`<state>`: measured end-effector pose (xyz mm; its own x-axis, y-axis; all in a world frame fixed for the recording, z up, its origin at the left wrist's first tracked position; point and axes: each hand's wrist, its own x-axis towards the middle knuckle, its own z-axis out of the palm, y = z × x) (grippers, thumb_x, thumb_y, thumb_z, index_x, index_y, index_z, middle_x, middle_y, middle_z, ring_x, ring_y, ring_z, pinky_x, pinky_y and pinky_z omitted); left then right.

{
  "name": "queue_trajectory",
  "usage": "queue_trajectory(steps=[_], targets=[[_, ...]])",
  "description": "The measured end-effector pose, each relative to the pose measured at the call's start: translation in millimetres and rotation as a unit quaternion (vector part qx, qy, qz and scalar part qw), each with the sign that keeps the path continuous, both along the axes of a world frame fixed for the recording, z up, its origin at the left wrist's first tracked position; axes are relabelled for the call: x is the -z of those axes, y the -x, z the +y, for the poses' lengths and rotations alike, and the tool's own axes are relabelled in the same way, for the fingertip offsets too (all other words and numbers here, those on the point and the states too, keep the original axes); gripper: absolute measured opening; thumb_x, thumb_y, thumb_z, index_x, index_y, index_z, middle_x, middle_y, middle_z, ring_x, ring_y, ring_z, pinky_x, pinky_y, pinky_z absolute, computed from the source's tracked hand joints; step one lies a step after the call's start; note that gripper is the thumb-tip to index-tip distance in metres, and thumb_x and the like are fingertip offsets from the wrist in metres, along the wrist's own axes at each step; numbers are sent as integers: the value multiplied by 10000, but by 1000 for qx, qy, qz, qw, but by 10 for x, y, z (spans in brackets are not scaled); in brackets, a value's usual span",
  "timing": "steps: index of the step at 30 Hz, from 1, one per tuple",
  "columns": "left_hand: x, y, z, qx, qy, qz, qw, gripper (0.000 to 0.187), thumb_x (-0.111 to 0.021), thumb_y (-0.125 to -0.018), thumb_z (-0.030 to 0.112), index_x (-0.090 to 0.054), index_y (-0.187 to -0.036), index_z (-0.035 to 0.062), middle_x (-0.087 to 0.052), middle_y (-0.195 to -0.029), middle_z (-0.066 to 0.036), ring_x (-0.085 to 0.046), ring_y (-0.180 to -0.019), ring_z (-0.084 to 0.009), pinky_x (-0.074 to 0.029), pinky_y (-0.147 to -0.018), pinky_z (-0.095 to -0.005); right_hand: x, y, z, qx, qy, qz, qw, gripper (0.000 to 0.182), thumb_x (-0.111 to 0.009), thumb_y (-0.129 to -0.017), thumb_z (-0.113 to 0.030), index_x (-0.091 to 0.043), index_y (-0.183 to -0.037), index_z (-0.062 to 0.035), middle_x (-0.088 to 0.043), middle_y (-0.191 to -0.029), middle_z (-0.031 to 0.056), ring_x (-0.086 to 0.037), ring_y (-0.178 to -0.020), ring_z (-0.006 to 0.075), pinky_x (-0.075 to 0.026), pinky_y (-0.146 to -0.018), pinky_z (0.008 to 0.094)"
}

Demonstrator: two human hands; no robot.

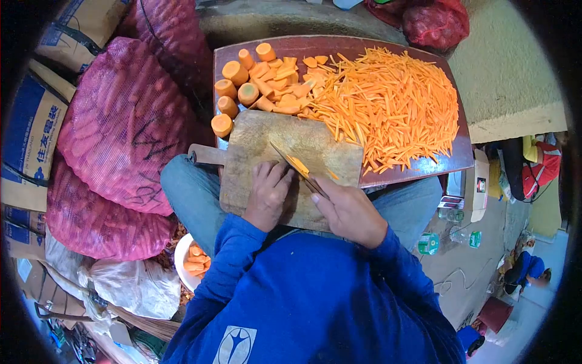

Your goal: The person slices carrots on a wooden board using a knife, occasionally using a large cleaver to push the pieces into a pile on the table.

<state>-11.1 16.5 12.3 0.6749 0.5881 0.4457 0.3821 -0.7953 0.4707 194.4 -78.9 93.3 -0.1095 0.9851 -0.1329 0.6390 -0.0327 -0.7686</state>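
My right hand (350, 211) is wrapped around the handle of a knife (280, 153), whose narrow blade points up and left across a worn wooden cutting board (248, 136). Beside the blade, my left hand (268, 191) presses down with curled fingers; whatever lies beneath them is hidden. A few thin carrot strips (298, 165) rest along the blade's right side. Behind the board, carrot chunks and slices (235, 73) stand at the left, and a large heap of carrot sticks (400, 106) covers the right of the reddish table (448, 162).
Pink mesh sacks (121, 127) are stacked at the left, near cardboard boxes (36, 133). A white bowl of peeled carrots (182, 255) sits low by my left leg. Plastic bottles (428, 243) lie on the floor at the right. Another person (526, 270) is at the far right.
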Motion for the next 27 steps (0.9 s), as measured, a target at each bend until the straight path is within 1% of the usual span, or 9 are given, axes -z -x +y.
queue_trajectory(steps=[4,6,10,13,19,21,22,24,27], targets=[[3,22,-12,-9,-9,17,1000,407,-692,-824,91,-721,-1208,-38,-661,-1191,-166,-606,-1121,-358,-463,-1005,-492,-183,-20,-133,1,62,45,997,391,-588,-1086,-271,-537,-1369,-6,-710,-931,331,-698,-883,547,-546,-749,625],[-10,24,-25,-20,-1,17,1000,391,-685,-830,97,-723,-1196,-34,-663,-1182,-162,-610,-1114,-357,-464,-1000,-490,-10,28,-102,8,12,19,1000,395,-583,-1088,-275,-537,-1369,-1,-717,-937,325,-698,-875,549,-551,-745,624],[-22,-2,-16,-28,-2,9,1000,360,-701,-830,94,-732,-1170,-22,-671,-1154,-148,-620,-1097,-352,-466,-985,-484,6,22,7,-3,10,-1,1000,393,-580,-1089,-280,-539,-1356,5,-719,-940,325,-698,-869,550,-548,-742,628],[-41,-9,-43,-25,-6,2,1000,349,-728,-824,82,-736,-1158,-15,-677,-1153,-147,-624,-1087,-346,-468,-981,-484,-50,27,-10,-16,67,-22,997,387,-580,-1089,-283,-541,-1341,7,-720,-942,326,-698,-889,545,-548,-764,628],[-26,-12,-47,-29,-7,-25,999,314,-762,-812,72,-737,-1116,-5,-673,-1116,-144,-624,-1065,-348,-472,-963,-489,11,92,46,-23,12,-84,996,361,-590,-1086,-265,-561,-1333,-2,-713,-920,316,-702,-872,526,-555,-756,600],[-18,-13,-61,-43,8,-28,999,308,-768,-806,59,-737,-1106,-1,-672,-1098,-142,-623,-1056,-348,-473,-957,-487,54,31,33,18,-14,42,999,322,-597,-1087,-245,-595,-1316,-17,-699,-908,312,-702,-859,516,-543,-735,583],[-3,-6,-70,-57,25,-32,998,302,-775,-799,47,-736,-1096,4,-672,-1080,-140,-622,-1048,-347,-474,-950,-485,11,-1,10,15,-15,42,999,322,-597,-1087,-245,-595,-1316,-17,-699,-908,312,-702,-859,516,-543,-735,583],[51,12,-46,-62,25,-44,997,304,-779,-793,34,-734,-1093,6,-671,-1071,-140,-620,-1043,-347,-475,-945,-481,-119,-49,-58,61,60,116,990,296,-598,-1088,-228,-615,-1306,-29,-683,-892,313,-694,-846,519,-527,-713,582],[82,24,-47,-63,24,-62,996,313,-788,-783,18,-734,-1091,8,-674,-1067,-137,-619,-1031,-346,-475,-939,-477,-81,-72,-97,28,-13,89,996,289,-595,-1087,-228,-615,-1283,-17,-671,-864,320,-683,-829,535,-517,-699,596]])
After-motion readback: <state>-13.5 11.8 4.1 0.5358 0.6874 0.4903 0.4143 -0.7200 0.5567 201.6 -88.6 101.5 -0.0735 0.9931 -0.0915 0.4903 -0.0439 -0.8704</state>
